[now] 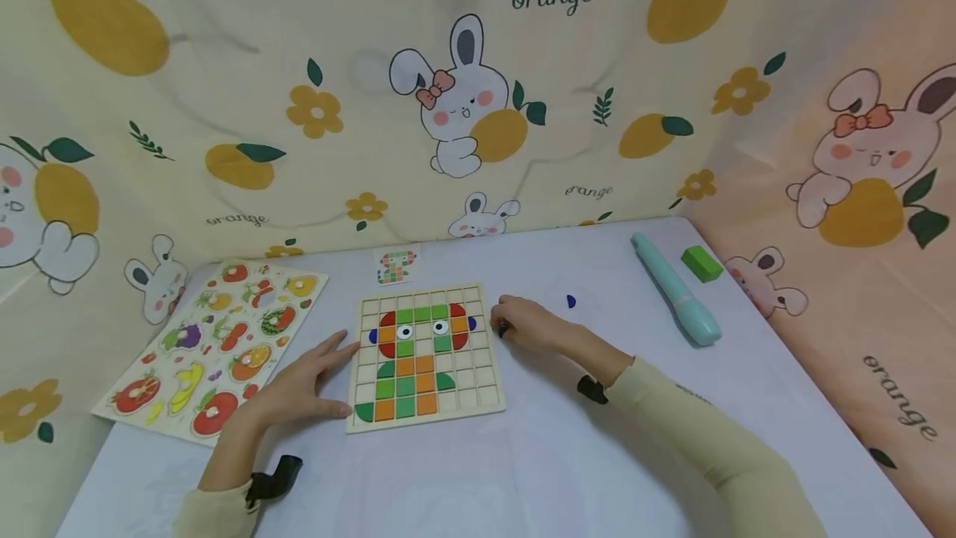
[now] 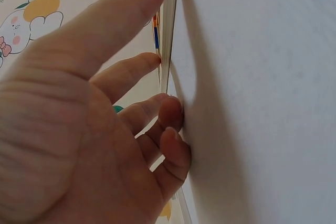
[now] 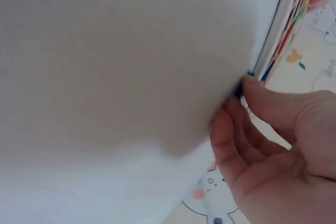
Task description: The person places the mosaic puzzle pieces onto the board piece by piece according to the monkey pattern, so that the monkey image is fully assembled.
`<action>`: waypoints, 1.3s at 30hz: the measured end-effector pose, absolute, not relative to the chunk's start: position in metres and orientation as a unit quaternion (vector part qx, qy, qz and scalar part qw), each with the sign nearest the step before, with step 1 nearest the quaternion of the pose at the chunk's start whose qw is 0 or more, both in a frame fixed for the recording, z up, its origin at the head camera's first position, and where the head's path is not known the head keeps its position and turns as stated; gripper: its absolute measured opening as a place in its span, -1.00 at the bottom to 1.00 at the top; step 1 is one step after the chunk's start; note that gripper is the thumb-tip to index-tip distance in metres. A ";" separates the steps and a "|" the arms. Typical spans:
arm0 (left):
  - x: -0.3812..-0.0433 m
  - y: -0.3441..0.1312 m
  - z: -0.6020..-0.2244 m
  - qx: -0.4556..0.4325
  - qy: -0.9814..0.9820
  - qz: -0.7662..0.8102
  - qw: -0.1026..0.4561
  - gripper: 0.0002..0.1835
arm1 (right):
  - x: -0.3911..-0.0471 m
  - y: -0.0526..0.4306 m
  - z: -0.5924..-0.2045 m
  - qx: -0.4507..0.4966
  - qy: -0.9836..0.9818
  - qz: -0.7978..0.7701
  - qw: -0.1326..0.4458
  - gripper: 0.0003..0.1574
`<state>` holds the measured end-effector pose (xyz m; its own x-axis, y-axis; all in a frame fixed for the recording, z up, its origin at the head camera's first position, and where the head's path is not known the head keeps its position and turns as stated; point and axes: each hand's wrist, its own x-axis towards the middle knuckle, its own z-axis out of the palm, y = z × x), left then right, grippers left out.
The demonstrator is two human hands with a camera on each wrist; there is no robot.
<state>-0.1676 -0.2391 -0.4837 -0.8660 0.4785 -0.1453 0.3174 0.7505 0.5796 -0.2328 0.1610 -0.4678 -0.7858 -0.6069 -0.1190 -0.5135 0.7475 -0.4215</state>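
A square wooden grid board lies on the white table, with coloured tiles set in the shape of a figure. Its tiles include red quarter-rounds, green and orange squares, two eye tiles and blue half-rounds at both sides. My left hand steadies the board's left edge, thumb and fingers spread against it. By the right edge, my right hand pinches a small dark blue piece between thumb and fingertips; its shape is mostly hidden. Another blue half-round tile lies on the table beyond the right hand.
Behind the board is a small picture card with a similar figure. To the left lies a fruit-picture board. A teal wand-like object and a green block are at the right. Patterned cloth hangs behind the table.
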 end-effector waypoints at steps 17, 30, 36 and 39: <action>-0.171 -0.238 -0.484 0.225 0.922 0.283 0.138 0.07 | -0.227 0.154 -0.464 -0.243 0.944 -0.179 0.132 -0.83; -0.171 -0.236 -0.483 0.218 0.923 0.282 0.146 0.08 | -0.218 0.150 -0.462 -0.240 0.948 -0.175 0.113 -0.89; -0.169 -0.236 -0.482 0.221 0.923 0.281 0.144 0.08 | -0.222 0.152 -0.460 -0.256 0.934 -0.224 0.112 -0.85; -0.168 -0.236 -0.481 0.218 0.924 0.280 0.145 0.08 | -0.223 0.142 -0.458 -0.250 0.910 -0.312 0.111 -0.85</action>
